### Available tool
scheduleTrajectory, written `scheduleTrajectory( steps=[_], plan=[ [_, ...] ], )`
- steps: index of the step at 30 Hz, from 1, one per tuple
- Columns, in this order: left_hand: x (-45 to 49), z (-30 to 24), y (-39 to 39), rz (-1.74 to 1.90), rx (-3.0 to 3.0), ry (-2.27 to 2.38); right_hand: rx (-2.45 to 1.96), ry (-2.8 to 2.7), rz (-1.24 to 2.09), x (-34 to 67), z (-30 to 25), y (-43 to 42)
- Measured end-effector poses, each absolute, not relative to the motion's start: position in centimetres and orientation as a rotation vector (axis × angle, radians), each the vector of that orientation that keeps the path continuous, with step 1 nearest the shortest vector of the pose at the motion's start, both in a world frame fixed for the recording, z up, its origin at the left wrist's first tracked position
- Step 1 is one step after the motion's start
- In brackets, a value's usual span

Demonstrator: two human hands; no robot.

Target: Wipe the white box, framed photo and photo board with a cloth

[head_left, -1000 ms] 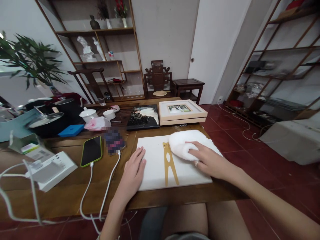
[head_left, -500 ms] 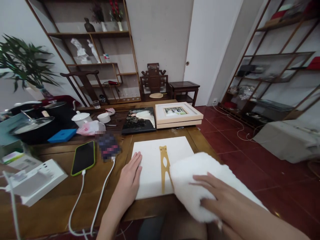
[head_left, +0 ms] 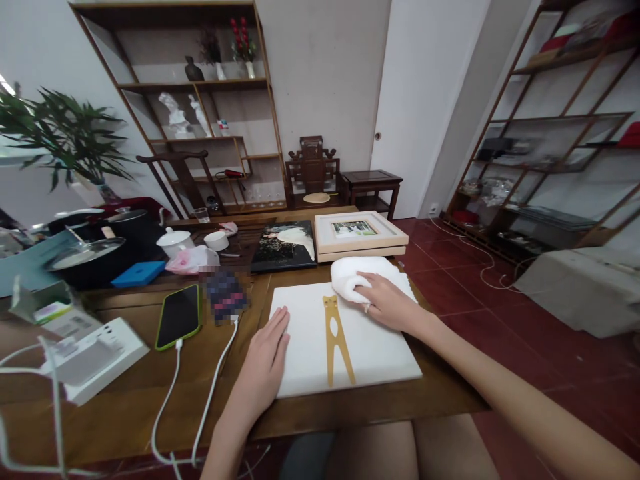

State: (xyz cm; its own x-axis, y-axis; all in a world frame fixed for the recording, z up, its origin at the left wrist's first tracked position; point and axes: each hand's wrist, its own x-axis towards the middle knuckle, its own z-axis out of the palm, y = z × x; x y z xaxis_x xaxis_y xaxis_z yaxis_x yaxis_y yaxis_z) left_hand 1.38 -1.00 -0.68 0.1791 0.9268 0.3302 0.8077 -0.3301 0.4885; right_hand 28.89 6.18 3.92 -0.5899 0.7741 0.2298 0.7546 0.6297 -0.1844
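Note:
A white flat board (head_left: 305, 347) lies on the wooden table, with a gold A-shaped stand leg (head_left: 334, 327) running down its middle. My left hand (head_left: 267, 353) rests flat on the board's left edge, fingers stretched out together. At the board's far right corner, my right hand (head_left: 383, 300) is closed on a bunched white towel (head_left: 345, 277), pressing it against the surface. A ring shows on one of its fingers. The towel's far part hangs over toward the right, partly hidden behind the hand.
Behind the board lie a dark photo panel (head_left: 284, 247) and stacked framed pictures (head_left: 360, 237). To the left are a phone (head_left: 179, 317) on a white cable, a blurred-out item (head_left: 225, 297), a white box (head_left: 100, 360), a blue box (head_left: 139, 274) and pots (head_left: 87, 260).
My right hand has carried the towel from the near right side of the board to its far right corner, uncovering the leg's lower right part. My left hand stays on the edge.

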Motion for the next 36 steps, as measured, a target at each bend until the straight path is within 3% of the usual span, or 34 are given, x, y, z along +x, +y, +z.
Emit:
scheduleTrajectory(
  steps=[11,15,24,29,36],
  plan=[
    [1.6,-0.5,-1.1,0.899,2.238,1.685,-1.226,-2.712,0.368,30.6,6.4,-5.6],
    [1.6,-0.5,-1.1,0.885,2.219,1.689,-1.298,-2.735,0.419,30.6,7.1,-4.4],
    [1.6,-0.3,-1.2,0.859,2.195,1.699,-1.29,-2.605,0.146,28.3,5.2,4.8],
    [1.7,-0.5,-1.1,0.891,2.217,1.689,-1.312,-2.663,0.114,27.9,4.8,0.5],
    [1.8,-0.9,-1.0,0.823,2.24,1.709,-1.18,-2.744,0.342,29.0,6.9,-6.6]
  ],
)
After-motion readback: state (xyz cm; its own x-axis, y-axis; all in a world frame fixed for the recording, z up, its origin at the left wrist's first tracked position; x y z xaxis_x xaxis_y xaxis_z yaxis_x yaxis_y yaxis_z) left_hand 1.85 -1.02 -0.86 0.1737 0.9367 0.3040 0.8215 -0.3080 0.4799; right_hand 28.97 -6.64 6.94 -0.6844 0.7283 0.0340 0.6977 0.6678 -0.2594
